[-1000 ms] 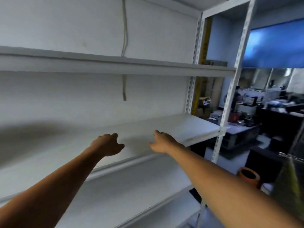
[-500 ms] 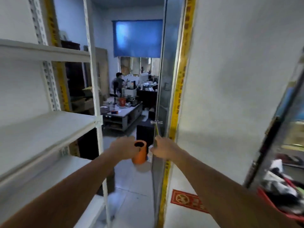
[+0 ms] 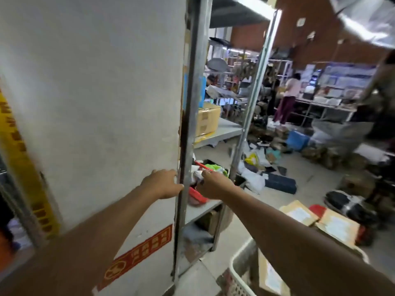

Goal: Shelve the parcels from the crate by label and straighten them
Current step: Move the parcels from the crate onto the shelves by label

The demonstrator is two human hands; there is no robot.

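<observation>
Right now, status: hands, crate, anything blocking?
Left hand and right hand both out front, holding nothing. White crate low right, brown parcel inside. Grey shelf post stands between the hands.

Both arms stretched forward, empty. Left hand (image 3: 163, 184) loosely curled in front of a white wall (image 3: 96, 92), just beside a grey metal upright (image 3: 190, 116). Right hand (image 3: 214, 184) relaxed, just right of that upright, in front of a red basket (image 3: 197, 196) on a low shelf (image 3: 203, 207). Below the right forearm, a white crate (image 3: 239, 274) holding a brown parcel (image 3: 270, 276). Right of that arm, two more brown parcels (image 3: 318, 221) on the floor. Beyond the hands, a cardboard box (image 3: 206, 122) on a higher shelf.
</observation>
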